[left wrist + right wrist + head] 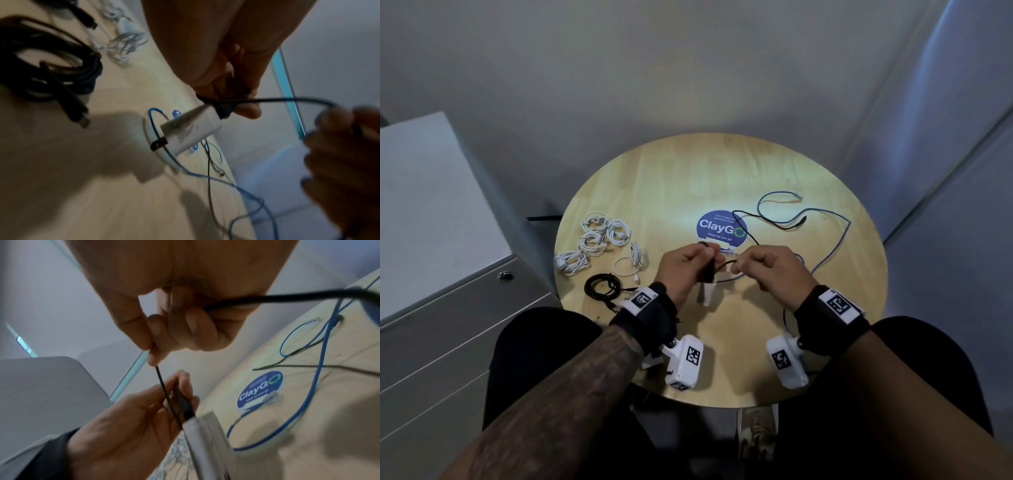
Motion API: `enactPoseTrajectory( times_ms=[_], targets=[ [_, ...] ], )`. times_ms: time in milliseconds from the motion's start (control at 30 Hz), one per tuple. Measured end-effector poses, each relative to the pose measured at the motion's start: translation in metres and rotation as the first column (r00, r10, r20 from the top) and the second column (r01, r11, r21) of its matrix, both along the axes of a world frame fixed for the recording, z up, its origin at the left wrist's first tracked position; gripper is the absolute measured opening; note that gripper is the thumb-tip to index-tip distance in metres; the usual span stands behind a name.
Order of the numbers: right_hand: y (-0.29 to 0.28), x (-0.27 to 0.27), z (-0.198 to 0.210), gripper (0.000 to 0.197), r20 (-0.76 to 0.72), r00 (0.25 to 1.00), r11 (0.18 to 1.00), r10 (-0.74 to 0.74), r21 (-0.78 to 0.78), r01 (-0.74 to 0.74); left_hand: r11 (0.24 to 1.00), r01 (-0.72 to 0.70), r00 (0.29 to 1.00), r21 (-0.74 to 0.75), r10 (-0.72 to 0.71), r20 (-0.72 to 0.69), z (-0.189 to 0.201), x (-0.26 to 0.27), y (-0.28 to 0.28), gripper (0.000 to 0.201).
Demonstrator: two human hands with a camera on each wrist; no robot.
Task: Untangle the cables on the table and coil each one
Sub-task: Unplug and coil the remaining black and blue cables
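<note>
Holding a thin black cable (pixel 724 265) between both hands just above the near half of the round light-wood table (pixel 722 346), the person is at the start of coiling one of the last two loose cables. The left hand (pixel 683 270) has its fingers curled round the cable's black plug end, from which a white rectangular wall adapter (pixel 190 132) hangs down toward the tabletop. The right hand (pixel 774 267) pinches the same cable between thumb and forefinger, a short slack span running between the hands; the remaining fingers are curled in, and more black cable passes through the palm in the right wrist view.

Judgement: step in hand is forming the first loop of the black cable. Past the right hand its free length trails over the round blue ClayGo sticker (pixel 722 226) and crosses a long thin blue cable (pixel 835 250) lying in open curves on the far right of the table. Next move calls for drawing the black length toward the left hand, loop by loop, and lifting it clear of the blue cable where they cross; a snag there would drag the blue one along.

To the left, well apart, lie the finished pieces: a coiled black cable (pixel 602 286) nearest, then several coiled white cables (pixel 599 236) farther back. The blue cable is not yet coiled.
</note>
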State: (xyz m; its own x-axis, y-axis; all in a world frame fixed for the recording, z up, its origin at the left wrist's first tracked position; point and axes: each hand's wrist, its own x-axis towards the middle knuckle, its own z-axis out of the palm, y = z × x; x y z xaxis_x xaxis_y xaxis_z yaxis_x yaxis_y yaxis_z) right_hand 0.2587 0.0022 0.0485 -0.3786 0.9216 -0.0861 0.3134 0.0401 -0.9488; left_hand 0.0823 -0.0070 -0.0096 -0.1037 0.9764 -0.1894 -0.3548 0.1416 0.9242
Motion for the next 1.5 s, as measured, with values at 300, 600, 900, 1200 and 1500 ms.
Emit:
enactPoseTrajectory(
  times_ms=[300, 600, 900, 1200, 1500],
  targets=[
    [0.03, 0.012, -0.028, 0.014, 0.055, 0.978, 0.963, -0.203, 0.19, 0.189, 0.938, 0.336, 0.941, -0.084, -0.33, 0.074, 0.011, 0.027, -0.018, 0.028],
    [0.007, -0.006, -0.065, 0.016, 0.413, 0.892, 0.979, 0.183, -0.155, -0.129, 0.999, -0.033, 0.712, -0.013, 0.033, 0.701, 0.026, -0.012, 0.002, 0.02],
    [0.003, -0.007, -0.013, 0.019, 0.127, 0.984, 0.991, 0.127, -0.061, -0.12, 0.979, -0.179, 0.898, -0.1, 0.204, 0.39, -0.003, -0.011, 0.005, 0.025],
    [0.018, 0.011, -0.012, 0.014, -0.023, 0.988, 0.977, -0.155, 0.142, 0.157, 0.95, 0.3, 0.95, -0.083, -0.306, -0.062, 0.006, 0.022, -0.016, 0.029],
    [0.023, 0.006, -0.047, 0.021, 0.261, 0.965, 0.998, -0.03, 0.067, 0.013, 0.977, 0.206, 0.774, -0.061, -0.125, 0.621, 0.03, 0.007, 0.003, 0.02]
  ],
)
